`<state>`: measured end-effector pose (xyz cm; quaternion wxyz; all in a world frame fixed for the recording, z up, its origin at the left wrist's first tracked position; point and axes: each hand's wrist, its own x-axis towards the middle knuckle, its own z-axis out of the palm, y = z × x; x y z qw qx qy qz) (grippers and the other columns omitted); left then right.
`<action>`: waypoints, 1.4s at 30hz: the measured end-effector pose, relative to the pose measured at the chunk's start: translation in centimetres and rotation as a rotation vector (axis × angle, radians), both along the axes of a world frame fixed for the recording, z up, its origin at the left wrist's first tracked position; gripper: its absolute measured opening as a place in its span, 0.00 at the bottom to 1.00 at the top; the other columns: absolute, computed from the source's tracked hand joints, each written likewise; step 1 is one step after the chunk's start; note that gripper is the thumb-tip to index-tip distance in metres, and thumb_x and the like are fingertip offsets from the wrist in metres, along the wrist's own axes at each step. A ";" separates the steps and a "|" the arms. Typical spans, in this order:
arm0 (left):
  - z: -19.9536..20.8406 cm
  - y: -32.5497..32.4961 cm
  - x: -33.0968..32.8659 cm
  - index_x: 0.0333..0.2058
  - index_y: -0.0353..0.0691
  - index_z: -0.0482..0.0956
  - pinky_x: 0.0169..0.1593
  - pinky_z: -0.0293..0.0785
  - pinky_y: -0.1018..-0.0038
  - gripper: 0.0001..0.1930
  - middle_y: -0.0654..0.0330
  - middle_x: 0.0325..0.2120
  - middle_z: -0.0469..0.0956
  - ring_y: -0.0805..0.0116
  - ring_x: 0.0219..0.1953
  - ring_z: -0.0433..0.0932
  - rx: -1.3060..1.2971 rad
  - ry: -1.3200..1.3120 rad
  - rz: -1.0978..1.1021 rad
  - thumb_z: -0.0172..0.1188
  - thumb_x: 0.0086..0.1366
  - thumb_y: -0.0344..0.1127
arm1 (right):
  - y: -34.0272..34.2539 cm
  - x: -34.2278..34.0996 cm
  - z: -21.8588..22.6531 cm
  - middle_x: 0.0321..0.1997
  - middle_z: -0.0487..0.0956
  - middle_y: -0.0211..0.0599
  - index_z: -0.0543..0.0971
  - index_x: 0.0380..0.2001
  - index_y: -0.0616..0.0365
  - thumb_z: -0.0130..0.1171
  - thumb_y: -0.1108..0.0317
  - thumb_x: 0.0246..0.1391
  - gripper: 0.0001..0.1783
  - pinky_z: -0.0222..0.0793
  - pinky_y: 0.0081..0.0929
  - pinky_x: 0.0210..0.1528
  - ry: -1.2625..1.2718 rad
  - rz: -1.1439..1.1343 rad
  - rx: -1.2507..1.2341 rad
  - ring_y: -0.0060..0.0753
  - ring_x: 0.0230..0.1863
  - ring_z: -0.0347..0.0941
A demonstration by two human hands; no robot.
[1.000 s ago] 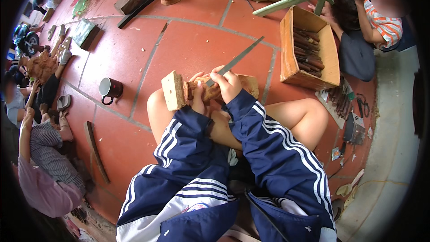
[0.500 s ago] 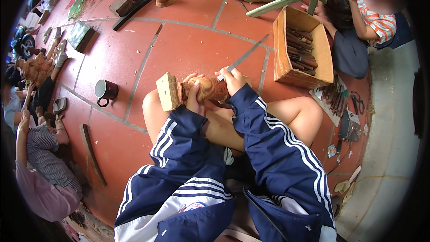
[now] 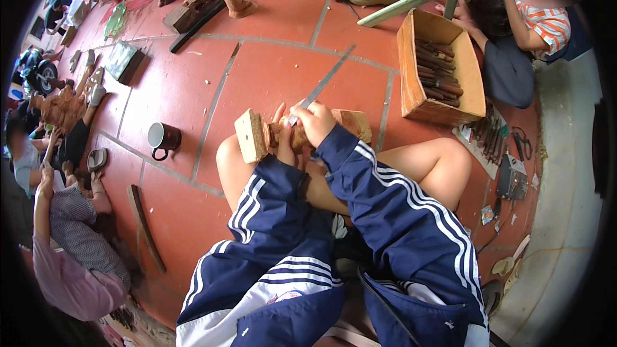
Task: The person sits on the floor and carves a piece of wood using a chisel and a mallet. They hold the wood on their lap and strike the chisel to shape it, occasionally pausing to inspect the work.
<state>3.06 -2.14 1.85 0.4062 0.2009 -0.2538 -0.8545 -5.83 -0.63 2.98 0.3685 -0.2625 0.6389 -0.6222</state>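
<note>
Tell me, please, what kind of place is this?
Probably a wood-carving workshop with a tiled floor. The right hand holds a chisel against a wooden block steadied by the left hand. A wooden box of tools stands nearby.

Single view: head-worn fisheye, looks steeply down and forward from above seated person's lap. Near: own sleeved forearms enter from lower edge, left hand (image 3: pixel 285 130) and right hand (image 3: pixel 313 120) at frame centre, close to lens. Red tiled floor (image 3: pixel 257 77) fills upper half; tile joints bend toward rim. Wooden tool box (image 3: pixel 440 67) upper right, mug (image 3: pixel 162 137) left. Black circular vignette rings edges. No second view shares the scene.
</note>
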 end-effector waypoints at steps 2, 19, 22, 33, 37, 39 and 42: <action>-1.5 -0.7 0.5 0.56 0.44 0.53 0.49 0.67 0.68 0.23 0.54 0.42 0.68 0.65 0.44 0.70 -0.121 -0.065 0.001 0.43 0.63 0.39 | 0.6 -0.2 2.2 0.20 0.74 0.28 0.77 0.24 0.63 0.50 0.66 0.48 0.11 0.61 0.15 0.30 0.010 0.019 0.099 0.16 0.25 0.65; -1.2 -0.5 0.2 0.56 0.40 0.52 0.53 0.63 0.64 0.24 0.49 0.52 0.61 0.61 0.49 0.66 -0.083 -0.038 0.008 0.43 0.61 0.35 | 1.7 -3.7 -1.3 0.25 0.75 0.35 0.72 0.26 0.65 0.52 0.66 0.49 0.11 0.62 0.14 0.29 -0.212 -0.055 0.021 0.18 0.24 0.64; -1.1 -0.5 0.2 0.56 0.41 0.52 0.53 0.63 0.64 0.24 0.49 0.52 0.61 0.61 0.49 0.66 -0.080 -0.036 -0.008 0.43 0.61 0.35 | 2.0 -4.4 -1.7 0.24 0.75 0.35 0.71 0.23 0.65 0.53 0.65 0.49 0.11 0.63 0.15 0.27 -0.303 -0.078 0.029 0.19 0.23 0.65; -1.4 -0.5 0.1 0.56 0.40 0.53 0.48 0.68 0.68 0.24 0.52 0.42 0.68 0.63 0.44 0.70 -0.078 -0.013 0.004 0.45 0.61 0.34 | 0.4 -1.9 -1.1 0.18 0.71 0.27 0.76 0.21 0.63 0.54 0.62 0.49 0.14 0.57 0.13 0.26 -0.030 0.130 0.097 0.15 0.23 0.64; -1.7 -0.4 0.0 0.55 0.43 0.53 0.49 0.68 0.65 0.24 0.51 0.42 0.69 0.60 0.44 0.70 -0.102 -0.083 -0.018 0.44 0.61 0.36 | 1.4 -2.0 -0.1 0.15 0.70 0.28 0.73 0.13 0.60 0.53 0.60 0.48 0.17 0.57 0.16 0.24 0.004 0.090 0.084 0.16 0.20 0.63; -1.0 0.0 -0.3 0.55 0.44 0.54 0.50 0.66 0.64 0.23 0.49 0.45 0.67 0.58 0.47 0.69 -0.093 -0.093 -0.027 0.45 0.62 0.39 | 1.4 -2.8 -1.0 0.15 0.72 0.33 0.73 0.15 0.62 0.53 0.59 0.46 0.17 0.60 0.20 0.24 0.039 0.011 0.104 0.22 0.19 0.66; -1.2 -0.1 -0.4 0.54 0.45 0.54 0.52 0.64 0.62 0.23 0.47 0.50 0.63 0.57 0.50 0.65 -0.119 -0.147 -0.042 0.45 0.62 0.42 | 2.8 -5.0 -0.7 0.19 0.76 0.37 0.76 0.20 0.64 0.55 0.62 0.46 0.14 0.63 0.21 0.23 0.045 -0.152 0.155 0.23 0.21 0.71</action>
